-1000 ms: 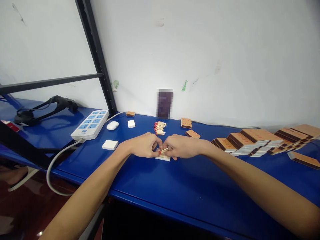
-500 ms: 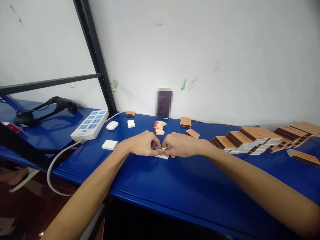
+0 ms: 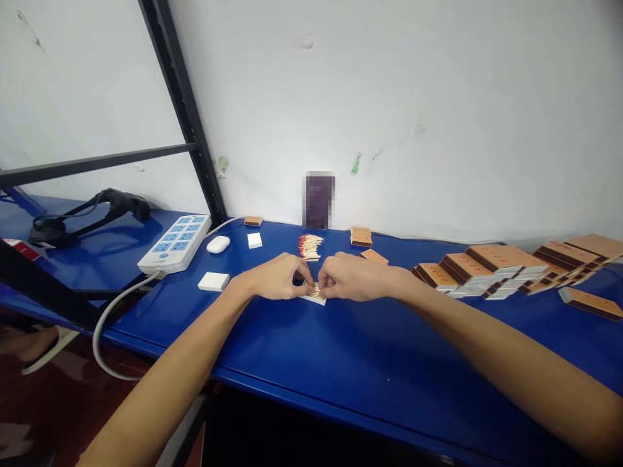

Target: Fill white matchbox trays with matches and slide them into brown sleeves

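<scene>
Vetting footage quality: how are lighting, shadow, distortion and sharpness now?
Head view, above: diffuse light on the white wall; head view, bottom: deep shadow under the glossy blue tabletop; head view, right: orange-and-brown cardboard matchboxes look stretched; head view, centre: pale wooden matches by the right hand look soft.

Bare blue tabletop (image 3: pixel 331 353) leaves passage between the forearms from the front edge, while the left hand (image 3: pixel 282 277) and right hand (image 3: pixel 353 277) block the centre at a white matchbox tray (image 3: pixel 316 299), stacked matchboxes (image 3: pixel 491 263) crowd the right and a power strip (image 3: pixel 174 250) bars the left
</scene>
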A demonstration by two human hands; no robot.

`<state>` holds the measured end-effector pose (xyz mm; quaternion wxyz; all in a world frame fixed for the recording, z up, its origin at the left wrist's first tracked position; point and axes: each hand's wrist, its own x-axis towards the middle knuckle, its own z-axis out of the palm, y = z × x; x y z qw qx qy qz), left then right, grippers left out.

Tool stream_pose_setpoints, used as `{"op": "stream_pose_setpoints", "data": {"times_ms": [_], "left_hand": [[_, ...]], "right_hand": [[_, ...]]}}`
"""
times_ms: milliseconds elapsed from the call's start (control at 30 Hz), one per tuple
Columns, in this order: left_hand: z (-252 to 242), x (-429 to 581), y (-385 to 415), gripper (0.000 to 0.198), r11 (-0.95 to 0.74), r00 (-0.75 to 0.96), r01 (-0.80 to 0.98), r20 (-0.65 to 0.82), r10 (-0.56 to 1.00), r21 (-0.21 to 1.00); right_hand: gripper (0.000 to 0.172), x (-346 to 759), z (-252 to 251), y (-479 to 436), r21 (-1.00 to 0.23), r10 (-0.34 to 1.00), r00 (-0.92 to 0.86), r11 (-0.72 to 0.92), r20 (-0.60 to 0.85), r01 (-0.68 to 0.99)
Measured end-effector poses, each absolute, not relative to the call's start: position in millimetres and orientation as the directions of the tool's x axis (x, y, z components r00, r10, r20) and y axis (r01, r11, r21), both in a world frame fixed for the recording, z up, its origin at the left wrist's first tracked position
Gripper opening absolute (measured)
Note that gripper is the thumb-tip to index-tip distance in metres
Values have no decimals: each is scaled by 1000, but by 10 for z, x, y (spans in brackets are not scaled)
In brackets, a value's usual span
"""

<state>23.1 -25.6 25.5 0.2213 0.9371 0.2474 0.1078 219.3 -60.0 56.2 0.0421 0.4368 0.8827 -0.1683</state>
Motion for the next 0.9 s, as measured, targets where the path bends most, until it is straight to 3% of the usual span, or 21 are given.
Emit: {"op": "stream_pose_setpoints", "data": {"times_ms": [167, 633, 900], "left_hand": [[223, 240, -235, 18, -763, 844, 412, 107, 525, 498], [214, 256, -238, 16, -709, 792, 489, 83, 605, 508], [210, 249, -224, 20, -684, 794, 479, 62, 605, 550]], "right_hand": [[18, 2205, 519, -574, -211, 800, -569, 533, -189, 819], [33, 2144, 516, -586, -68, 768, -611, 611, -192, 789], [31, 2253, 555, -590, -166, 754, -629, 607, -187, 777]]}}
